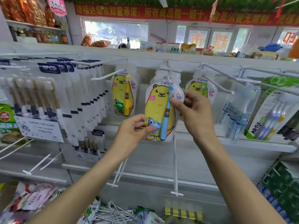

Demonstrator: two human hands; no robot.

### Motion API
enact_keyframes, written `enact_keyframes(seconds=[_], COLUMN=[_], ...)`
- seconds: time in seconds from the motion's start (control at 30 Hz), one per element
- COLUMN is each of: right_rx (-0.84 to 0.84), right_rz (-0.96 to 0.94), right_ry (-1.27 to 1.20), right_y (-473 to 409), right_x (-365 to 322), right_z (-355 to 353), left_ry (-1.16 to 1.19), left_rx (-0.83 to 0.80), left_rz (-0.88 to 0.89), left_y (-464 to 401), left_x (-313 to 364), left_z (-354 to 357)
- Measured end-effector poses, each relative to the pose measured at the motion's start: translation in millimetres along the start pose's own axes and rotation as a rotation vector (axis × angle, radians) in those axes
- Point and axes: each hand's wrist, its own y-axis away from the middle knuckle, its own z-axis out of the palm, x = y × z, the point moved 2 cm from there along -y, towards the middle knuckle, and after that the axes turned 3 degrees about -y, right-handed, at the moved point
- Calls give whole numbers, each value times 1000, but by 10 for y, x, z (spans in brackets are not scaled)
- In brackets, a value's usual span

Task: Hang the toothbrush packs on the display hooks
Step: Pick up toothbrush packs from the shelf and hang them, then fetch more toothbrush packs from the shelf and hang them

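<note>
Two hands on the blue-brush bear pack [159,109]: left hand [135,130] pinches its lower corner, right hand [194,109] grips the upper edge, hook [168,76] just above. Risk: a tug could tear the hang hole or slip it off. Three bear packs hang here.

You are getting bright, even daylight coming through the windows [115,33] at the top, blowing out there. Shadows are staying faint. Wide-angle distortion is bending the shelf [178,56] edges, and the frame corners are blurring.
</note>
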Motion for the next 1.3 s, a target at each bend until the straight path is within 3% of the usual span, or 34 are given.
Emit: enact_keyframes(seconds=[0.53, 0.83, 1.03, 1.3], right_rx=[9, -46, -142, -204], right_rz=[-20, 1, -61, -136], right_ry=[277, 632, 900, 1136], right_y=[-506, -54, 560, 1428], right_x=[305, 352, 356, 209], right_z=[6, -276, -627, -1240], left_ry=[-172, -762, -1106, -1213], left_rx=[38, 124, 13, -207], left_rz=[-19, -58, 172, 500], left_y=[-607, -299, 142, 483], left_x=[-367, -508, -309, -188], left_z=[-9, -221, 62, 813])
